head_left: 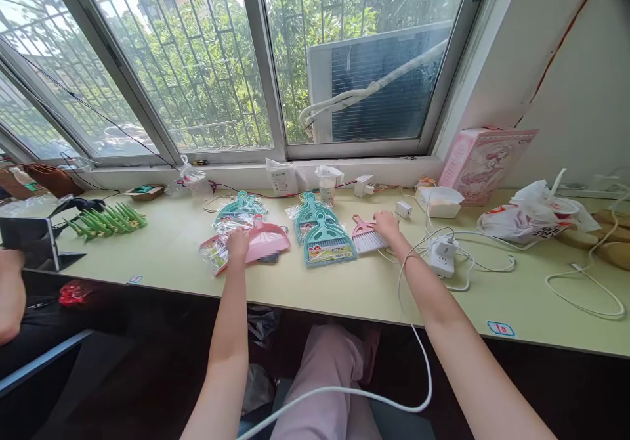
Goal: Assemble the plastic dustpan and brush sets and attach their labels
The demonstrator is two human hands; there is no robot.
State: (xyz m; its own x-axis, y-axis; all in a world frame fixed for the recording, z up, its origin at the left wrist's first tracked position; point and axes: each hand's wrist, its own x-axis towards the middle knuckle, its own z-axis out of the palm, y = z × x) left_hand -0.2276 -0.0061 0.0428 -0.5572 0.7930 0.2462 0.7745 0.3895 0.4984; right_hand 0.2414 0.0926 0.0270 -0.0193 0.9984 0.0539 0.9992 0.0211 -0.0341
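Note:
My left hand (238,244) is closed at the left edge of a pink dustpan (268,240), beside a crinkled clear wrapper with a printed card (212,253). My fingertips are partly hidden there. On the right, my right hand (387,226) has its fingers curled on the edge of a small pink brush (367,236) with white bristles, lying flat on the table. Between my hands lie wrapped teal dustpan-and-brush sets (329,246), overlapping one another. Another teal set (241,207) lies behind my left hand.
A white power strip (441,256) with looping cables stands near my right forearm; one cable hangs over the table edge (315,305). Behind are a plastic cup (327,187), a tissue pack (440,200) and a pink box (485,164). Green stick-like items (108,220) and another person's arm (10,295) are at left.

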